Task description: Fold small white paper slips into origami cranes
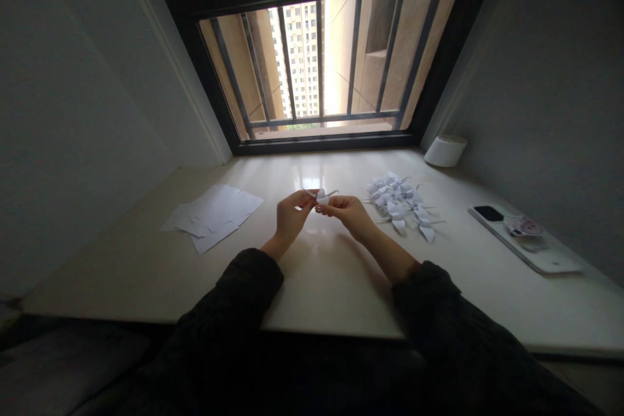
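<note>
Shaping seemed the step: left hand (293,213) and right hand (351,213) both pinched the folded paper piece (322,197) over the counter (322,296), between loose sheets (227,205) and folded pile (396,200); next move likely needed gentle fingertip tweaks

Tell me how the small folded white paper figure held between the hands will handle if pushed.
The small folded white paper figure is probably very light, being paper. Its thin projecting ends look likely to bend under pressure. Its angular folds suggest it would slide rather than roll.
</note>
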### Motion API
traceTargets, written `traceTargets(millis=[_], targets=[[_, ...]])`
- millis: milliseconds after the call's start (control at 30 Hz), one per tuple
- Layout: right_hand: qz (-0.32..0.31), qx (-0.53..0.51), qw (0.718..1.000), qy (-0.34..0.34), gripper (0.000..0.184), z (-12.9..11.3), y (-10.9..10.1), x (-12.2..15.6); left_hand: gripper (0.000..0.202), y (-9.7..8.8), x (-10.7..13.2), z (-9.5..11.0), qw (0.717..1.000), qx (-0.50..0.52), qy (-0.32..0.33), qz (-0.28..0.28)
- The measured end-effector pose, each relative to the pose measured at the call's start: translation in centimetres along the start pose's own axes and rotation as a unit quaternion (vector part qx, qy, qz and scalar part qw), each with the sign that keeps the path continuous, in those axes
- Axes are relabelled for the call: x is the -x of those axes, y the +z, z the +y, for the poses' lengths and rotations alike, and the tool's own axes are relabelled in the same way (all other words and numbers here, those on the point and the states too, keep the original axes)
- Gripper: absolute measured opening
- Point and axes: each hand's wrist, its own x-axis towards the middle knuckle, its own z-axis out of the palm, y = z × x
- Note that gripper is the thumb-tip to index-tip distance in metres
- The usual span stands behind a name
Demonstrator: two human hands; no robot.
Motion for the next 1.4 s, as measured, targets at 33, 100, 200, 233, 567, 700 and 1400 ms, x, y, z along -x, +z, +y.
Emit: traceTargets(millis=[33,100,200,233,567,700,1400], targets=[[-0.002,-0.002,1.0,0.0,0.025,0.0,0.0,0.0,0.018,0.0,0.0,0.0,1.0,0.0,0.0,0.001],[-0.001,-0.004,1.0,-0.001,0.025,-0.2,0.1,0.1,0.017,0.0,0.0,0.1,1.0,0.005,0.0,0.004],[0.005,-0.007,1.0,-0.004,0.025,-0.3,0.1,0.2,0.017,0.1,0.0,0.1,1.0,0.013,-0.002,0.002],[0.006,-0.009,1.0,-0.005,0.025,-0.3,0.2,0.2,0.017,0.1,0.0,0.1,1.0,0.015,-0.002,0.002],[0.002,0.014,1.0,0.023,0.026,0.2,-0.3,-0.2,0.016,-0.1,0.0,0.3,1.0,0.006,-0.007,0.011],[0.003,0.038,0.999,0.03,0.031,0.2,-0.2,-0.2,0.019,-0.1,0.0,0.5,1.0,0.006,-0.014,0.019],[0.003,-0.008,0.999,-0.034,0.027,-1.1,0.7,0.6,0.022,0.1,-0.1,0.4,0.999,0.03,-0.03,0.017]])
